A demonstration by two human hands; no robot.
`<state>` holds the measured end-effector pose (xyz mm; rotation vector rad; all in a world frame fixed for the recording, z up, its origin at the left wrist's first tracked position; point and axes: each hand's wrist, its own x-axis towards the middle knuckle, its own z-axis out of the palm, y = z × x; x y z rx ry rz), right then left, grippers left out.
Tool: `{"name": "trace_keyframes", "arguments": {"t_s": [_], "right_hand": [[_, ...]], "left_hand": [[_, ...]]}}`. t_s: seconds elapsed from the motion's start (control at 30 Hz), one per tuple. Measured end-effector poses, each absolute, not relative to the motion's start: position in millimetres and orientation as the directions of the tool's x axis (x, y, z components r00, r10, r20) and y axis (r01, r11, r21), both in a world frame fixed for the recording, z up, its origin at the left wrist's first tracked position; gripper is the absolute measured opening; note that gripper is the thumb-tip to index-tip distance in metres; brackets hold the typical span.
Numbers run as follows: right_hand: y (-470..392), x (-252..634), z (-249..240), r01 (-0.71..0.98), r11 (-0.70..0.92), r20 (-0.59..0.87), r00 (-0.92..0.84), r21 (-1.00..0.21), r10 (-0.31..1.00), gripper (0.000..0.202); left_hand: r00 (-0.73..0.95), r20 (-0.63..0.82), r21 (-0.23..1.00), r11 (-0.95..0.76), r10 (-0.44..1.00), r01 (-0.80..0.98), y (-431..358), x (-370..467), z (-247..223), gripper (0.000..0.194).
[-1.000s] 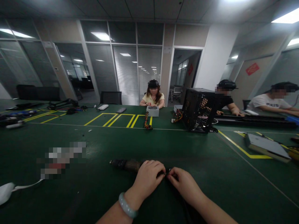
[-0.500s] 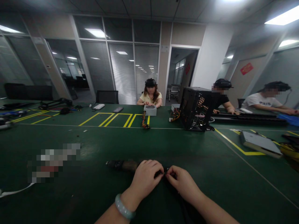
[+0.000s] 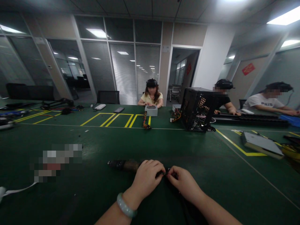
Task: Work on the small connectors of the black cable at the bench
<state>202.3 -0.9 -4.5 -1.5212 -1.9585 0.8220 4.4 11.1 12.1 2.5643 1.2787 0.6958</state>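
A dark cylindrical tool (image 3: 126, 165) with a brownish middle lies across the green table, its tip pointing left. My left hand (image 3: 148, 175), with a pale bangle at the wrist, rests over its right part, thumb and fingers pinched together on something small and dark. Close beside it, my right hand (image 3: 181, 178) is pinched too, its fingertips at the same small dark spot near the tool's end. What the fingertips hold is too small to make out. A dark cable seems to run down below the hands.
Farther off are a grey power supply (image 3: 151, 111) with wires, a black computer case (image 3: 198, 109) and a flat grey box (image 3: 261, 144). A blurred item (image 3: 53, 164) with a white strap lies left. Three people sit across the green table (image 3: 105, 137).
The view has shifted very slightly. Both hands keep almost the same place and the same pinch beside the tool.
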Motion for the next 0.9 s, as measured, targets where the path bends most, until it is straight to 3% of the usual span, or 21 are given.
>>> {"name": "trace_keyframes", "arguments": {"t_s": [0.9], "right_hand": [[0.8, 204.0, -6.9, 0.628, 0.181, 0.026, -0.248, -0.757, 0.968, 0.011]], "left_hand": [[0.477, 0.304, 0.396, -0.565, 0.825, 0.724, 9.3, 3.4, 13.6, 0.015]]}}
